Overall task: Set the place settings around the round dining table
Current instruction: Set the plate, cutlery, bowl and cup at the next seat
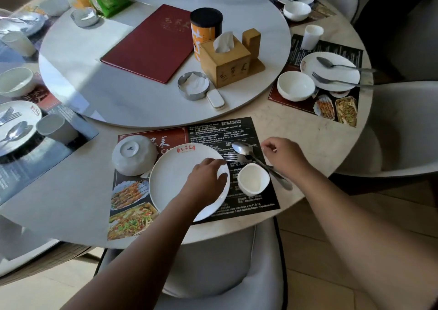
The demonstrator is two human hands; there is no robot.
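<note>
Placemat [248, 129] lies at the desk's [296, 125] 6 o'clock edge, with the plate [175, 181] on it. The left hand [208, 177] grips the plate's rim at 2 o'clock. An upturned bowl [132, 154] sits at the plate's 10 o'clock and a cup [253, 179] at its 3 o'clock. The spoon [241, 147] and fork [233, 158] lie at 2 o'clock. The right hand [284, 158] is curled over their handles; I cannot tell whether it grasps them.

Five plates [189, 181], five bowls [296, 86], five cups [253, 179], two ashtrays [193, 86], one menu [149, 44], one tissue box [225, 61].
</note>
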